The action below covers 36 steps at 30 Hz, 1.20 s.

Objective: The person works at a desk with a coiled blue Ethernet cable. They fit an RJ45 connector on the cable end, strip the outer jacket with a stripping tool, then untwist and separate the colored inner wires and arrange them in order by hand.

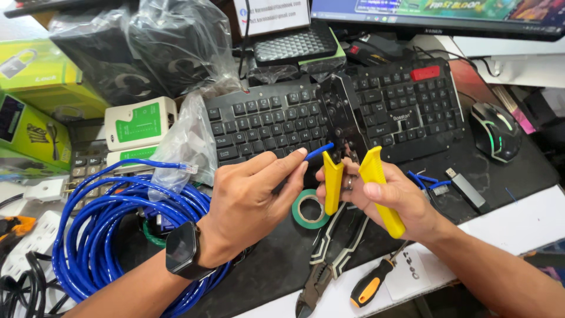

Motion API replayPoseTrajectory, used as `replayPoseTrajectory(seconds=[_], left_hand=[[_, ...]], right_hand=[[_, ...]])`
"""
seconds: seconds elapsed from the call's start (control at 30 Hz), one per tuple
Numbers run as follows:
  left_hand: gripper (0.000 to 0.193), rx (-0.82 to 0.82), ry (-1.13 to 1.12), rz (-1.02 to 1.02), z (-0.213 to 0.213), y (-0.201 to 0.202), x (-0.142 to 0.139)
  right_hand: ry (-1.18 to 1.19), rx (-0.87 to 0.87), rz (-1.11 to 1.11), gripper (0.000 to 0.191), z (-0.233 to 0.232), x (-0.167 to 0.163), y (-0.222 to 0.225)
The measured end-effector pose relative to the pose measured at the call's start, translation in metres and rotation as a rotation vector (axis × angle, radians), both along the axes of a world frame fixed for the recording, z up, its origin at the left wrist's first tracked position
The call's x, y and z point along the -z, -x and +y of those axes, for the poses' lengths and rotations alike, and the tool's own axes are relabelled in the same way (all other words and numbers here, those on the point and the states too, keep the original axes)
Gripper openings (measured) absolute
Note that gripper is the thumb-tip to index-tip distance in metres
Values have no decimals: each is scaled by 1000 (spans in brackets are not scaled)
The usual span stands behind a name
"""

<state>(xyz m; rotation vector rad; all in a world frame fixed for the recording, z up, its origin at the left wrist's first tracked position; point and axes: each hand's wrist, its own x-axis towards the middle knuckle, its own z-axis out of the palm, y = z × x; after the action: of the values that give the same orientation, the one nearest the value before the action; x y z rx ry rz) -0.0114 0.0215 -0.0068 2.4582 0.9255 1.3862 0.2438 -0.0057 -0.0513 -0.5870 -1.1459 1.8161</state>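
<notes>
My left hand (254, 197), with a black watch on the wrist, pinches the free end of a blue network cable (321, 151) and holds it against the head of a crimping tool (342, 126). My right hand (393, 200) grips the tool's two yellow handles, its black head raised over the keyboard (271, 118). The rest of the blue cable lies coiled (100, 235) at the left, with a clear plug at one end (189, 168).
A roll of green tape (310, 209), black pliers (323, 259) and a screwdriver (371, 285) lie under my hands. Blue cable offcuts (426, 182), a USB stick (465, 185) and a mouse (497, 131) sit at right. A white-green cable tester (141, 123) and bagged boxes crowd the left.
</notes>
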Motion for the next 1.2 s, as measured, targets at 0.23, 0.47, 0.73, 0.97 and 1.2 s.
replayPoseTrajectory(seconds=[0.23, 0.47, 0.73, 0.97, 1.2], left_hand=[[20, 27, 4, 3, -1, -2, 0], [19, 44, 19, -3, -2, -1, -2], [20, 25, 15, -19, 1, -1, 2], [21, 52, 37, -11, 1, -1, 0], [21, 98, 52, -3, 2, 1, 2]], right_hand=[[14, -25, 33, 73, 1, -1, 0], [16, -15, 51, 72, 0, -4, -1], [44, 29, 58, 74, 0, -3, 1], [66, -43, 148, 70, 3, -6, -1], [50, -63, 11, 79, 2, 1, 1]])
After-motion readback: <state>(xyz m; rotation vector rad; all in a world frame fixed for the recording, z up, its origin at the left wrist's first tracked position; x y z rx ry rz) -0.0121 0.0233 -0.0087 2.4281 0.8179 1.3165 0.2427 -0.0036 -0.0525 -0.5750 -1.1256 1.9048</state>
